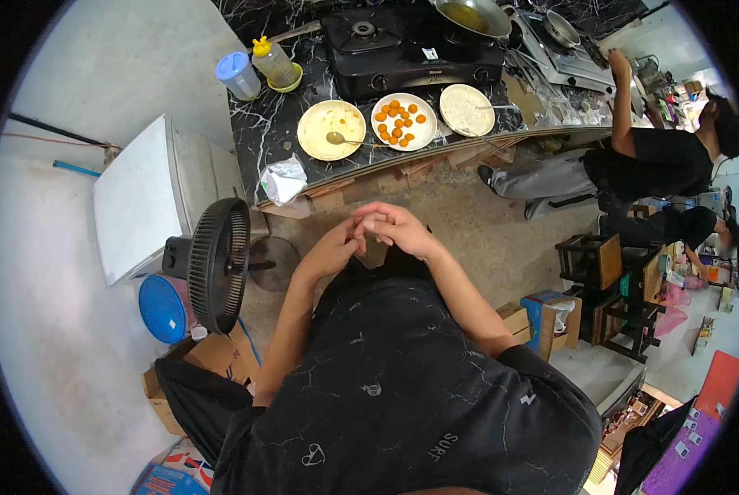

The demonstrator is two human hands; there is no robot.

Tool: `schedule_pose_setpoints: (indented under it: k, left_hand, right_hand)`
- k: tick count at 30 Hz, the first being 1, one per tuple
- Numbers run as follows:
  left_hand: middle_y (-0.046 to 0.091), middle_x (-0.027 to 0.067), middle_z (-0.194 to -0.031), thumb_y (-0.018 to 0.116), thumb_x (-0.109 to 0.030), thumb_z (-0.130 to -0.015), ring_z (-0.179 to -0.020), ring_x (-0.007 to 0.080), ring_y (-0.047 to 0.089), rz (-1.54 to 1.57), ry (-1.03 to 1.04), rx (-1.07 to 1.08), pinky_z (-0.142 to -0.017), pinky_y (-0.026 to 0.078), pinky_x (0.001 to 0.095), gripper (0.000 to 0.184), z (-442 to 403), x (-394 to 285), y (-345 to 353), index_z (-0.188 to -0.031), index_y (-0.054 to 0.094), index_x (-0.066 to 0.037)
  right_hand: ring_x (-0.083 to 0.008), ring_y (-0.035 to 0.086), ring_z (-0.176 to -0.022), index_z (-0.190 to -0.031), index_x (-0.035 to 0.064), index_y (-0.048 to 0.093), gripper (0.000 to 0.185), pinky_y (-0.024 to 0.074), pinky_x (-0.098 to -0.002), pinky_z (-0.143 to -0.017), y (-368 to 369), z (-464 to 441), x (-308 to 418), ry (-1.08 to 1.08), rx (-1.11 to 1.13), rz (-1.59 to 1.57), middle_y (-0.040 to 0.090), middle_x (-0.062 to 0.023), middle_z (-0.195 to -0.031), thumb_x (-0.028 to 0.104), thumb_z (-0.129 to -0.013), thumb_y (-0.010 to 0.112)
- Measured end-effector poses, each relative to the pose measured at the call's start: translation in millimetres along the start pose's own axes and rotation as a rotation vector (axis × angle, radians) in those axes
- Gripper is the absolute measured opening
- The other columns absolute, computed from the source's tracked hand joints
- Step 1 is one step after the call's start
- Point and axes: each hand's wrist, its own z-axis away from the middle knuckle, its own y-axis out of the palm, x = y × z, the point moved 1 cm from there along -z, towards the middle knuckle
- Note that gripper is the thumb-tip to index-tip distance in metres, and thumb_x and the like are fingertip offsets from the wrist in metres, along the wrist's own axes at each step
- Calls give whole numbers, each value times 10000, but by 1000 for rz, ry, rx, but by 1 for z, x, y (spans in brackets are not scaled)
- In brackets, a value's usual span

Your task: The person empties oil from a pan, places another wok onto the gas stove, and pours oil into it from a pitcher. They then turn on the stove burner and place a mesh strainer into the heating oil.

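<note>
In front of my stomach, my left hand and my right hand meet with bent fingers touching and overlapping. Whatever may lie between the fingertips is hidden. Beyond them on the black marbled counter stand three plates. The middle plate carries several orange balls. To its left, a cream-coloured plate has smears on it and a spoon resting across the rim. A third plate on the right holds white powder and a metal utensil. A crumpled white plastic bag sits at the counter's front edge.
A black gas stove bears a wok with yellowish liquid. Left of it stand a blue-lidded container and a yellow-capped bottle. A black fan is close on my left. Another person works at the right.
</note>
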Motion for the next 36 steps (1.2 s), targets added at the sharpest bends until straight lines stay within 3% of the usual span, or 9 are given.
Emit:
schedule_pose_setpoints:
  k: [8, 14, 16, 17, 21, 26, 30, 34, 36]
  left_hand:
    - [574, 19, -856, 448, -162, -991, -793, 125, 555, 200, -131, 19, -762, 473, 285, 285, -9, 22, 10, -1224, 550, -34]
    - [569, 20, -796, 445, -136, -976, -750, 129, 557, 301, -130, -99, -718, 462, 268, 252, -42, 60, 19, -1144, 599, -31]
    - [575, 25, -805, 445, -149, -982, -734, 125, 555, 241, -234, -224, -691, 458, 266, 247, -55, 66, 32, -1126, 602, -24]
    - [575, 25, -805, 445, -149, -982, -734, 125, 555, 249, -234, -230, -691, 458, 266, 247, -62, 72, 42, -1126, 602, -24]
    - [579, 30, -821, 450, -152, -993, -726, 110, 543, 226, -344, -374, -680, 452, 255, 229, -104, 96, 79, -1113, 603, -32]
    - [583, 23, -834, 467, -186, -1021, -733, 100, 547, 439, -282, -464, -704, 455, 249, 226, -189, 134, 137, -1129, 595, -35]
    - [603, 34, -865, 474, -184, -1016, -781, 111, 577, 420, -373, -324, -762, 471, 257, 245, -210, 165, 173, -1176, 574, -27]
    - [619, 45, -885, 486, -176, -1011, -804, 131, 588, 409, -238, -307, -778, 478, 274, 241, -226, 227, 168, -1181, 575, -29]
    - [615, 44, -886, 488, -168, -1009, -814, 131, 588, 415, -360, -398, -769, 475, 276, 236, -223, 233, 159, -1178, 579, -31]
  right_hand:
    - [-31, 475, -601, -1055, 47, 659, 236, 359, -184, -543, -117, 24, -9, 9, -434, 97, 602, 37, -747, 252, -980, 570]
    - [-50, 495, -602, -981, 43, 694, 256, 391, -222, -533, -241, 27, 84, -365, -859, 460, 630, 6, -686, 262, -957, 563]
    - [-86, 558, -634, -991, 23, 684, 251, 433, -252, -569, -298, 11, 106, -370, -884, 754, 670, -44, -723, 249, -920, 600]
    - [-213, 655, -699, -960, 23, 676, 275, 495, -347, -643, -321, 3, 117, -213, -891, 859, 695, -134, -776, 280, -894, 609]
    - [-412, 643, -884, -908, 43, 652, 347, 498, -502, -776, -437, -62, 123, -63, -871, 1263, 681, -222, -876, 379, -902, 565]
    - [-423, 645, -901, -952, 35, 592, 417, 497, -519, -806, -513, -127, 111, 102, -852, 1502, 673, -245, -896, 438, -954, 483]
    - [-427, 641, -878, -959, 25, 623, 467, 499, -521, -788, -536, -144, 90, -78, -805, 1663, 672, -241, -865, 448, -980, 426]
    - [-420, 644, -840, -911, 24, 667, 479, 501, -502, -760, -526, -147, 101, -18, -802, 1779, 673, -231, -840, 461, -961, 478]
    - [-408, 647, -801, -838, 23, 693, 485, 498, -469, -727, -529, -148, 110, 73, -722, 1659, 674, -218, -805, 475, -930, 542]
